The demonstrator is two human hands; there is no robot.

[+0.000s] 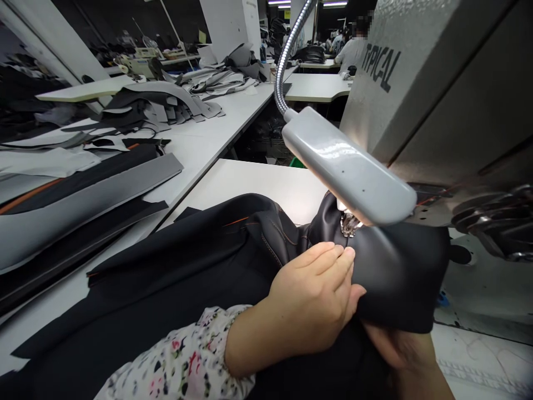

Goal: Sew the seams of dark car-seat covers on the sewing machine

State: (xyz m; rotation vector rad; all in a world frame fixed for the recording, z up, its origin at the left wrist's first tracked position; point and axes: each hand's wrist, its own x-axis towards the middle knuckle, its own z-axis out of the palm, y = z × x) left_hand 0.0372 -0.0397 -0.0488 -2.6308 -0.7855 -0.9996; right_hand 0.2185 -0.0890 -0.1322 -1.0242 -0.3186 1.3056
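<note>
A black leather cover (395, 272) with orange-stitched seams lies beneath the presser foot (350, 225) of a sewing machine. My left hand (318, 294) is on top of it, just in front of the foot. Its fingers are pressed together along the seam, with the thumb apart on the right, and they grip the leather. Below the cover's near right edge is my right hand (391, 344), partly covered by the leather. Its fingers are hidden, so its hold does not show. Black fabric (166, 311) joined to the cover spreads to the left under my left forearm.
A lamp (350, 166) on a bendable metal neck hangs close above the foot. The machine head (433, 89) fills the upper right. Cut grey and black strips (158, 103) lie on the white table (220, 116) at left. A person (352, 53) sits farther back.
</note>
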